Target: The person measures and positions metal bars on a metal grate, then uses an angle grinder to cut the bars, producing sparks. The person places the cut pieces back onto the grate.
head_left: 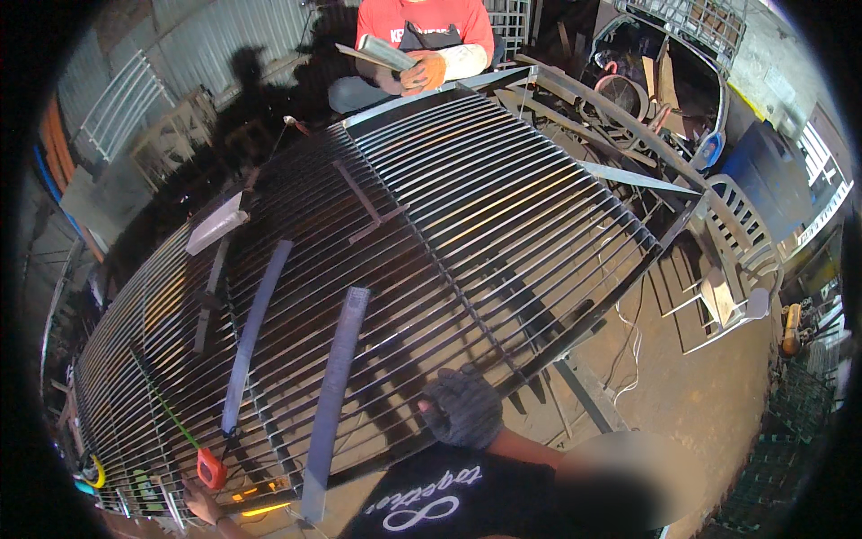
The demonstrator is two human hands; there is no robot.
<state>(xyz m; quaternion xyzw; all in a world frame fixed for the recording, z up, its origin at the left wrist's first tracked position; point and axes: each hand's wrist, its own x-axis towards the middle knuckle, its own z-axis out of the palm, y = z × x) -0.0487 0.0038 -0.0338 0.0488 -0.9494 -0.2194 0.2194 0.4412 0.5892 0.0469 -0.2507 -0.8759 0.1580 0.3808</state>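
A large dark steel bar grating [503,193] lies in front of me, its parallel bars crossed by thicker bars. My right hand [462,409], in a grey glove, rests palm down over its front edge, fingers bent on the bars and thumb apart. My bare left hand [202,503] is at the front left edge, partly cut off, fingers stretched forward. Just beyond it sits a red tape measure [211,469], its yellow-green tape [171,411] running out over the bars. Two flat grey metal strips [334,395] [256,337] lie across the grating between my hands.
Further over the grating lie a bent sheet-metal piece [217,223] and an angled bar [364,207]. Across from me, a person in a red shirt [382,18] holds flat pieces. A white plastic chair [741,225], a blue barrel [763,175] and scrap stand at right; a cable crosses the floor.
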